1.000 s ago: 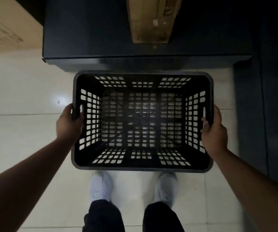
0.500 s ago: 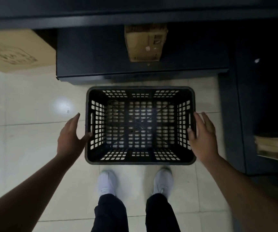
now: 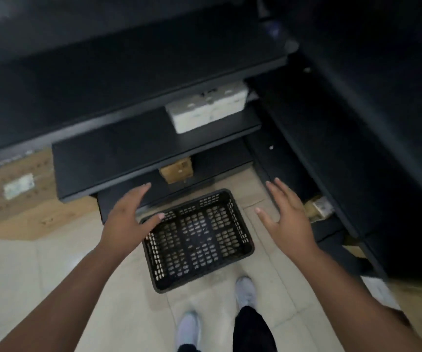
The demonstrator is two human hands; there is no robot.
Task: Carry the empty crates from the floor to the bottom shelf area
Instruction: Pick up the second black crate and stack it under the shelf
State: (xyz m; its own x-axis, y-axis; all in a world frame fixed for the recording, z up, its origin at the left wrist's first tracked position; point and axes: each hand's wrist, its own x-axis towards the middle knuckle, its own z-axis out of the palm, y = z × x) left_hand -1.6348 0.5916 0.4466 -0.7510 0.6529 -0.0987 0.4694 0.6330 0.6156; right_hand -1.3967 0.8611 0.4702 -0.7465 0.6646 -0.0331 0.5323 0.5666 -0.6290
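Now, in the head view, both hands have let go: the left hand (image 3: 126,219) and right hand (image 3: 287,219) hover with fingers spread, each grip empty, above the black crate (image 3: 197,240), which rests on the tiled floor (image 3: 52,262) just before the bottom shelf (image 3: 212,158); this crate looks delivered

Two bare forearms, no sleeves, no watch, no rings or bands visible. Left hand (image 3: 126,219) and right hand (image 3: 287,217) ungloved, nails short and pale. Below, dark trousers (image 3: 252,329), black or near-black, plain. Pale grey-white shoes: left shoe (image 3: 188,330) and right shoe (image 3: 245,292), rounded toes, low-cut; laces and markings too blurred to tell.
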